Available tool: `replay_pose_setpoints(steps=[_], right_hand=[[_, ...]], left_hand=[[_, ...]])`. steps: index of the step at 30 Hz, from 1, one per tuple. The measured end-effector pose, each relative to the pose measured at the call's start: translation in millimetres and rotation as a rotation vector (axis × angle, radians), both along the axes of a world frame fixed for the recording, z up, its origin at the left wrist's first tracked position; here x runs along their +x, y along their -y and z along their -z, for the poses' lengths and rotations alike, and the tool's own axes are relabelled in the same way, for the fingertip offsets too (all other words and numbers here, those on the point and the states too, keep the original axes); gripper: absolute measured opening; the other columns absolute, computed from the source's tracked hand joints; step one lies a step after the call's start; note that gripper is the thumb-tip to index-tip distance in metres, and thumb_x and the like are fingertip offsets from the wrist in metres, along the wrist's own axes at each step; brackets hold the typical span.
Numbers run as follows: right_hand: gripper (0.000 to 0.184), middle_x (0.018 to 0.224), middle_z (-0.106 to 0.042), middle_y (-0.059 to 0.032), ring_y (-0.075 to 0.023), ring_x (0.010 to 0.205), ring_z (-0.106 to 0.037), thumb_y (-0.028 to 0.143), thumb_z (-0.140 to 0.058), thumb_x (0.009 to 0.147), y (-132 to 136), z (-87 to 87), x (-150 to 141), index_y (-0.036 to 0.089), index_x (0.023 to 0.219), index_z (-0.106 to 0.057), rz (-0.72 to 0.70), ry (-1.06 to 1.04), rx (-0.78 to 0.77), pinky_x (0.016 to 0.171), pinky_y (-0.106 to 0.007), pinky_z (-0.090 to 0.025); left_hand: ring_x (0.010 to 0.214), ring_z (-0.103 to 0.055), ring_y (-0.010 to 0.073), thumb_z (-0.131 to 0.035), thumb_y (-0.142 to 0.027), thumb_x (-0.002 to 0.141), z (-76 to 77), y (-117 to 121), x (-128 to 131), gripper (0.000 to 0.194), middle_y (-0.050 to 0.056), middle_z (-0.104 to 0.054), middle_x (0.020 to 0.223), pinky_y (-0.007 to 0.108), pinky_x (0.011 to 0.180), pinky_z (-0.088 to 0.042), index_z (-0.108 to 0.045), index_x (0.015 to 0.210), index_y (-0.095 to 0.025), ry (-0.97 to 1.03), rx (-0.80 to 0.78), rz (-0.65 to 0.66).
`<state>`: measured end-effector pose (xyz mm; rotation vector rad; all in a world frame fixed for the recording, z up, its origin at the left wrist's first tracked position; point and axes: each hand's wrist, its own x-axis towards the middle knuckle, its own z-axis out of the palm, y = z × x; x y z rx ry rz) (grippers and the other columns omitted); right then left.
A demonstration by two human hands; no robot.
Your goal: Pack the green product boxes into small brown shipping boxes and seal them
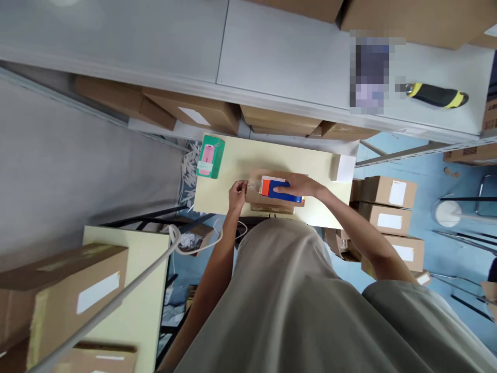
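At the frame's center, the right hand [302, 185] has its fingers closed around a blue-and-orange item [286, 197] over a cardboard box [253, 195] on the bench [212, 199]. The left hand [237, 196] curls at the box's left end; its grip cannot be told.

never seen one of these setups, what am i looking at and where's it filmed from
There's no machine here, just a person using bare hands. The single picture comes from a camera worn on the head, looking forward and down. The right hand grips a blue-and-orange item, too small to identify, over brown cardboard. The left hand is at the cardboard's left end; whether it pinches anything is unclear. Also on the pale table are a green box at left and a white box at right.
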<state>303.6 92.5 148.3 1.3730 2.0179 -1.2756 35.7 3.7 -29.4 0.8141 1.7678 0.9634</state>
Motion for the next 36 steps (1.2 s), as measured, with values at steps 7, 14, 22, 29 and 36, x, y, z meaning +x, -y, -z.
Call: replay_pose_setpoints(steps=[7,14,22,29,36], right_hand=[[0.075,0.091,-0.078,-0.0107,-0.0307,0.086,-0.073,0.093,-0.051,0.096,4,3.9,-1,0.023,0.097,-0.078,-0.019,-0.003,0.003,0.08,-0.04,-0.051],[0.079,0.088,-0.078,-0.0129,-0.0321,0.085,-0.074,0.092,-0.049,0.097,14,22.0,3,0.02,0.091,-0.079,-0.024,-0.043,0.048,0.074,-0.04,-0.052],[0.082,0.08,-0.078,-0.0112,-0.0284,0.077,-0.075,0.097,-0.061,0.087,12,-7.2,52,0.018,0.098,-0.08,0.087,-0.09,-0.048,0.073,-0.038,-0.053],[0.088,0.068,-0.074,-0.0097,-0.0254,0.065,-0.071,0.106,-0.06,0.077,17,-52.3,181,0.019,0.083,-0.078,0.18,0.075,-0.188,0.066,-0.038,-0.052],[0.081,0.078,-0.079,-0.0103,-0.0283,0.074,-0.075,0.099,-0.072,0.076,9,-33.2,198,0.02,0.09,-0.082,0.19,0.158,-0.193,0.072,-0.041,-0.055]], left_hand=[[0.154,-0.052,0.03,-0.053,-0.064,0.109,-39.3,-31,14,0.059,0.018,-0.058,0.162,0.049,0.128,-0.043,-0.068,0.15,-0.024,-0.311,0.331,0.247],[0.155,-0.053,0.0313,-0.047,-0.059,0.112,-44.9,-44,41,0.052,0.019,-0.065,0.155,0.054,0.132,-0.038,-0.079,0.133,-0.023,-0.327,0.275,0.402],[0.15,-0.058,0.0309,-0.046,-0.052,0.112,-44.1,-42,37,0.048,0.018,-0.07,0.149,0.052,0.131,-0.041,-0.08,0.131,-0.023,-0.391,0.297,0.412],[0.143,-0.063,0.0299,-0.049,-0.05,0.111,-42.7,-45,38,0.044,0.016,-0.074,0.142,0.048,0.128,-0.044,-0.08,0.127,-0.024,-0.377,0.319,0.403],[0.135,-0.068,0.0304,-0.048,-0.05,0.111,-39.2,-46,38,0.046,0.017,-0.076,0.137,0.046,0.125,-0.046,-0.08,0.127,-0.022,-0.395,0.352,0.409]])
